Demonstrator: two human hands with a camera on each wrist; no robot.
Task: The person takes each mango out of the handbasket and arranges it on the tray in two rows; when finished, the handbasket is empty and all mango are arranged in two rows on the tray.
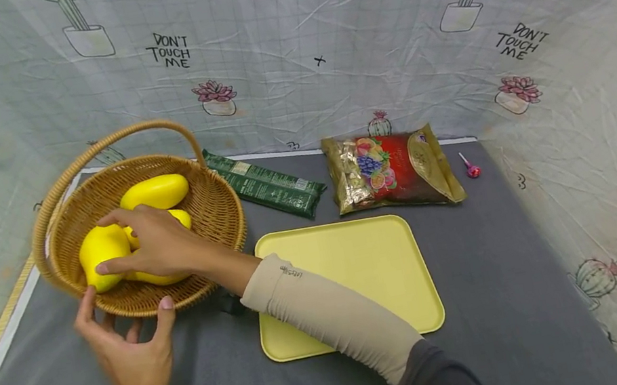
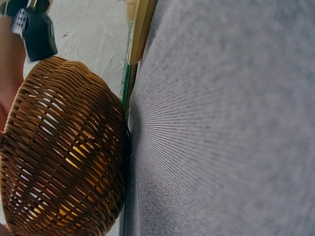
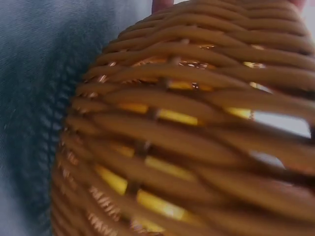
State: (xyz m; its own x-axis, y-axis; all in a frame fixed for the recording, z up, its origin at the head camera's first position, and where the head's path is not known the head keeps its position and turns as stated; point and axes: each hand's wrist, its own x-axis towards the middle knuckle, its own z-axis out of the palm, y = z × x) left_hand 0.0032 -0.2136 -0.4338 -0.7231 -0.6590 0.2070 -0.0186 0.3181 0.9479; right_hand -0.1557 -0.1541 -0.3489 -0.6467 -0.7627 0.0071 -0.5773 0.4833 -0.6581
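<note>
A brown wicker basket [image 1: 217,201] with a tall arched handle holds several smooth yellow fruits, mango-like in shape. In the head view my right hand [image 1: 162,242] reaches inside, its thumb and index finger spread around the mango [image 1: 98,247] at the basket's left. Another mango [image 1: 155,192] lies toward the back, and others are partly hidden under my right hand. My left hand [image 1: 135,354] holds the basket's near side, thumb and fingers bent against the rim. The left wrist view shows the woven wall [image 2: 69,147] from outside, with yellow showing through the gaps.
A yellow tray [image 1: 357,259] lies under my right forearm. Behind it are a dark green packet [image 1: 270,185], a gold and red candy bag [image 1: 394,170] and a pink lollipop [image 1: 472,170]. A printed cloth [image 1: 269,41] hangs behind the grey table [image 1: 488,298].
</note>
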